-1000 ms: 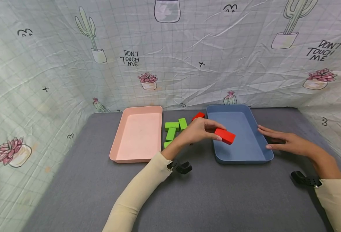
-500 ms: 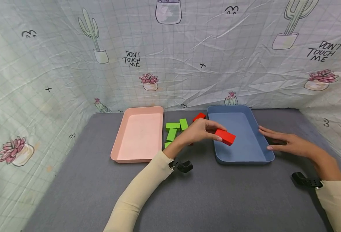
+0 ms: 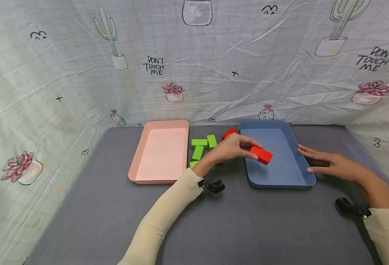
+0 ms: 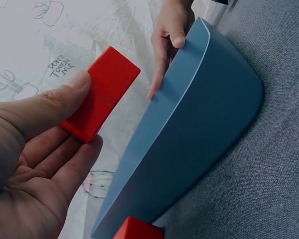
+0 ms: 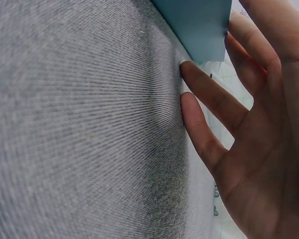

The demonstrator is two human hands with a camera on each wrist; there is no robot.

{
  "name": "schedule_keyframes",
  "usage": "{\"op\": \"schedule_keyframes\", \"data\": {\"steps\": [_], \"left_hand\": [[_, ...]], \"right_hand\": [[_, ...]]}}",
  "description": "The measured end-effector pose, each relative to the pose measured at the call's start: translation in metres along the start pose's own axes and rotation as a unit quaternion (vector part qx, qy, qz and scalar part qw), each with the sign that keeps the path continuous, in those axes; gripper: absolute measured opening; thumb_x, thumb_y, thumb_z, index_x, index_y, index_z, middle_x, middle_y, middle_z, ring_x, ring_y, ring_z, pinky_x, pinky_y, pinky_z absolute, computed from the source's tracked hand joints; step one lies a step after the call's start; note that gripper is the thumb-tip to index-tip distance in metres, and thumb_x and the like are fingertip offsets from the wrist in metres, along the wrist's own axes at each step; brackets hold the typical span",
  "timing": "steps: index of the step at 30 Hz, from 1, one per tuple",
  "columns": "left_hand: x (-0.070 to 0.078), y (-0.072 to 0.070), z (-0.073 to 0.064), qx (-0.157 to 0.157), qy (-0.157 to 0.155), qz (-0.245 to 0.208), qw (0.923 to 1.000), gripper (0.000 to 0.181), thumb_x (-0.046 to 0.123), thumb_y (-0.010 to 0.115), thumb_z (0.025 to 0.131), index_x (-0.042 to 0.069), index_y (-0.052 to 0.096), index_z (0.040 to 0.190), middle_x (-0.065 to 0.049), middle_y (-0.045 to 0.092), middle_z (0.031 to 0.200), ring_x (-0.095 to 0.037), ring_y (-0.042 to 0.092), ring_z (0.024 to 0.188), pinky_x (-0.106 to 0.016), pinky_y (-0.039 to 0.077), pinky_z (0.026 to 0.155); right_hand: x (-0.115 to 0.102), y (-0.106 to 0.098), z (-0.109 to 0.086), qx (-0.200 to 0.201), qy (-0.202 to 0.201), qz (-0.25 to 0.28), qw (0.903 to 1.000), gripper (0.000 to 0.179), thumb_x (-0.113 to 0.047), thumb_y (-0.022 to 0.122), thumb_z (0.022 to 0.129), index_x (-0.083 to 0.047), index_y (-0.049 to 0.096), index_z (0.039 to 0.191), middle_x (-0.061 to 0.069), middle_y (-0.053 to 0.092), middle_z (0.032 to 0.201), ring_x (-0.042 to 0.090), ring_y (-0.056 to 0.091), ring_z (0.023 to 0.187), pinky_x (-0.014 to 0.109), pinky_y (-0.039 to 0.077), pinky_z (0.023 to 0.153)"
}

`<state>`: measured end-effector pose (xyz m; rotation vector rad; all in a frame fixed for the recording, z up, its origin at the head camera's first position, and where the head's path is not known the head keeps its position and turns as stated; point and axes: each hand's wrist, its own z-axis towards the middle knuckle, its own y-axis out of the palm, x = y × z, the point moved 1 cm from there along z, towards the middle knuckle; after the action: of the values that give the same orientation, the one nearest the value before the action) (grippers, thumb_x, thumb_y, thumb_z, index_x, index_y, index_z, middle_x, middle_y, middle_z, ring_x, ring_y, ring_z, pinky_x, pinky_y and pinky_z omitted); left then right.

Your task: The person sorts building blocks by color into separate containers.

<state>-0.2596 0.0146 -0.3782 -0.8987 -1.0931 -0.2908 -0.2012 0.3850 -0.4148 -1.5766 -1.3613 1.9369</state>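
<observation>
Between thumb and fingers, my left hand point(image 3: 231, 148) pinches a red block point(image 3: 261, 155) and holds it in the air over the left part of the blue tray point(image 3: 280, 182). The left wrist view shows the same red block point(image 4: 102, 94) tilted, with the thumb on its near face. My right hand point(image 3: 338, 165) is at the tray's right side, its fingers fairly straight and touching the wall. In the right wrist view the right hand point(image 5: 259, 149) has its fingers spread beside the blue tray point(image 5: 199, 25). No block shows inside the tray.
A pink tray point(image 3: 162, 154) lies on the left of the grey table point(image 3: 240, 224). Several green blocks point(image 3: 198, 152) lie between the trays. Another red block point(image 3: 229, 132) sits by the blue tray's left rim, and more red shows partly hidden under my left wrist. A printed cloth hangs behind.
Both hands keep nearly the same place against the tray, and the red block stays pinched in the left hand. The whole head view has shifted slightly.
</observation>
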Motion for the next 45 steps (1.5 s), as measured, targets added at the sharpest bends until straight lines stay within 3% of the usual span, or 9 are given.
{"op": "schedule_keyframes", "data": {"steps": [4, 7, 12, 16, 23, 30, 35, 38, 45], "left_hand": [[-0.003, 0.000, 0.003, -0.004, -0.004, 0.000, 1.0000, 0.038, 0.019, 0.083, 0.087, 0.014, 0.075, 0.124, 0.008, 0.075, 0.108, -0.006, 0.068, 0.094, -0.024, 0.056, 0.082], [-0.005, 0.000, 0.005, -0.003, -0.008, 0.006, 0.9999, 0.038, 0.018, 0.083, 0.087, 0.014, 0.075, 0.124, 0.006, 0.075, 0.109, -0.006, 0.068, 0.094, -0.024, 0.055, 0.081], [-0.007, 0.000, 0.013, -0.007, -0.014, -0.001, 0.9999, 0.039, 0.018, 0.083, 0.087, 0.014, 0.075, 0.124, 0.006, 0.074, 0.111, -0.006, 0.068, 0.096, -0.023, 0.055, 0.082], [-0.009, 0.002, 0.021, -0.018, -0.016, -0.006, 0.9997, 0.040, 0.020, 0.083, 0.087, 0.014, 0.074, 0.125, 0.006, 0.074, 0.113, -0.005, 0.068, 0.097, -0.022, 0.055, 0.085], [-0.012, 0.002, 0.030, -0.022, -0.021, -0.019, 0.9993, 0.039, 0.015, 0.083, 0.086, 0.013, 0.074, 0.124, 0.004, 0.074, 0.113, -0.007, 0.068, 0.098, -0.023, 0.055, 0.086], [-0.013, 0.002, 0.038, -0.028, -0.029, -0.036, 0.9985, 0.039, 0.015, 0.084, 0.085, 0.012, 0.075, 0.123, 0.004, 0.075, 0.110, -0.008, 0.070, 0.097, -0.023, 0.054, 0.085], [-0.012, 0.002, 0.043, -0.033, -0.043, -0.059, 0.9968, 0.038, 0.014, 0.084, 0.085, 0.012, 0.075, 0.122, 0.003, 0.076, 0.109, -0.008, 0.070, 0.098, -0.024, 0.054, 0.085], [-0.012, 0.002, 0.047, -0.041, -0.048, -0.072, 0.9954, 0.037, 0.013, 0.083, 0.086, 0.012, 0.075, 0.123, 0.003, 0.076, 0.110, -0.009, 0.070, 0.100, -0.024, 0.054, 0.086], [-0.015, 0.003, 0.053, -0.052, -0.062, -0.077, 0.9937, 0.037, 0.015, 0.081, 0.088, 0.014, 0.074, 0.125, 0.005, 0.075, 0.111, -0.008, 0.068, 0.102, -0.024, 0.053, 0.088]], "right_hand": [[0.000, 0.002, -0.001, -0.003, -0.010, -0.008, 0.9999, 0.070, -0.025, 0.070, 0.097, -0.023, 0.037, 0.160, -0.027, 0.018, 0.163, -0.029, 0.012, 0.131, 0.013, 0.012, 0.111], [-0.001, 0.003, 0.000, -0.009, -0.008, -0.007, 0.9999, 0.070, -0.027, 0.069, 0.098, -0.024, 0.036, 0.160, -0.030, 0.017, 0.161, -0.029, 0.012, 0.130, 0.020, 0.014, 0.115], [-0.001, 0.001, 0.003, -0.006, -0.009, -0.017, 0.9998, 0.070, -0.029, 0.070, 0.098, -0.025, 0.037, 0.159, -0.034, 0.017, 0.159, -0.029, 0.013, 0.129, -0.001, 0.013, 0.097], [-0.001, -0.002, 0.002, -0.002, -0.012, -0.025, 0.9996, 0.070, -0.028, 0.070, 0.097, -0.024, 0.038, 0.159, -0.034, 0.018, 0.159, -0.030, 0.014, 0.129, -0.002, 0.012, 0.095], [-0.003, -0.006, 0.003, -0.009, 0.011, -0.021, 0.9997, 0.071, -0.033, 0.070, 0.097, -0.028, 0.037, 0.159, -0.035, 0.017, 0.158, -0.030, 0.013, 0.128, 0.034, 0.019, 0.119], [-0.002, -0.003, 0.001, -0.006, -0.004, -0.028, 0.9996, 0.070, -0.030, 0.071, 0.097, -0.025, 0.038, 0.159, -0.037, 0.018, 0.157, -0.030, 0.014, 0.129, 0.002, 0.012, 0.101], [-0.002, -0.003, 0.001, -0.012, 0.009, -0.016, 0.9998, 0.070, -0.032, 0.071, 0.097, -0.026, 0.038, 0.159, -0.034, 0.018, 0.158, -0.031, 0.014, 0.125, 0.044, 0.024, 0.121], [-0.002, -0.004, 0.002, -0.015, 0.012, -0.005, 0.9998, 0.072, -0.031, 0.072, 0.096, -0.024, 0.038, 0.159, -0.036, 0.018, 0.156, -0.032, 0.014, 0.123, 0.076, 0.026, 0.105], [0.000, -0.006, 0.006, -0.017, 0.016, -0.025, 0.9994, 0.071, -0.031, 0.072, 0.096, -0.023, 0.040, 0.158, -0.034, 0.020, 0.155, -0.033, 0.016, 0.120, 0.069, 0.033, 0.107]]}}
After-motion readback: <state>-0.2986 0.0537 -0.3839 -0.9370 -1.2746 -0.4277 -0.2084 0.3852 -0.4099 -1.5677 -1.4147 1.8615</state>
